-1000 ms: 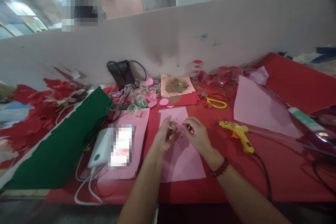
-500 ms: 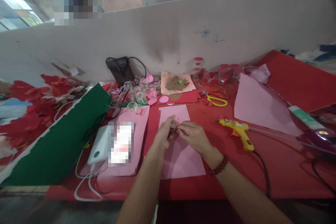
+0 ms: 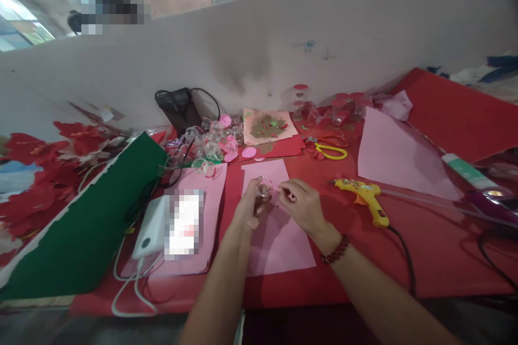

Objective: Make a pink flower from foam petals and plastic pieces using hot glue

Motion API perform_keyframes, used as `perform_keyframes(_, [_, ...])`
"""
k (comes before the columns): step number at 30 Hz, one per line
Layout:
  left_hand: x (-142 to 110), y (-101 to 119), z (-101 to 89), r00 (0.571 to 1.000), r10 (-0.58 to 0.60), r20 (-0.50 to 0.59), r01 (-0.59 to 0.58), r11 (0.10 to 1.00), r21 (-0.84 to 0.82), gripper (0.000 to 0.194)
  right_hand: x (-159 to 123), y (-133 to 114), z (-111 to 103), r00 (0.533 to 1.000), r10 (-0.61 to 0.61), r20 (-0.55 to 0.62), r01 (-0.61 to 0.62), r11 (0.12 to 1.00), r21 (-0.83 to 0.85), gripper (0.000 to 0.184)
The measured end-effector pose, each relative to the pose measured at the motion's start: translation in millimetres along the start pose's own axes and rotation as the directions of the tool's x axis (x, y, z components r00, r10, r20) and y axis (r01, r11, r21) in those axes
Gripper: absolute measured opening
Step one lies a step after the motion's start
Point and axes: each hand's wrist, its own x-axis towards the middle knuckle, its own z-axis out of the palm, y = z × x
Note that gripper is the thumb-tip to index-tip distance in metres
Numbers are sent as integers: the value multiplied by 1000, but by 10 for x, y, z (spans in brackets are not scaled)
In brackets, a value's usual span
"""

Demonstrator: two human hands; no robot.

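My left hand (image 3: 250,204) is closed round a small clear plastic cup (image 3: 266,190), which has bits of red near its rim. Just right of the cup, my right hand (image 3: 300,204) is pinched, thumb against fingers. What sits in that pinch is too small to make out. Both hands are over a pink sheet of paper (image 3: 279,248) on the red table cover (image 3: 343,275). A yellow glue gun (image 3: 366,197) lies to the right of my right hand.
Several clear cups (image 3: 212,148) are heaped at the back left. Yellow-handled scissors (image 3: 332,152) lie behind my right hand. A white power bank (image 3: 149,232) with cables and a blurred phone (image 3: 184,223) rest at left, beside a green board (image 3: 97,221). Red fabric flowers (image 3: 40,172) are far left.
My right hand went in to touch the cup, then drew back a little to the right. My left hand kept its hold on the cup. The view shifted slightly.
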Motion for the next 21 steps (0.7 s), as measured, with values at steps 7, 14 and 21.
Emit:
perform_keyframes(7, [-7,-29,25,973,228,-23,-228,974,-12,23,37,-51,4,952,275,131,-302,906,296,16])
perform_keyframes(14, [-56,-23,53,970,232,70,-235,971,39,31,39,-44,76,859,421,292,-512,716,475,17])
perform_keyframes(21, [-61,-38,40,950,263,171,-272,962,31,35,77,-8,46,805,456,380,-592,577,562,18])
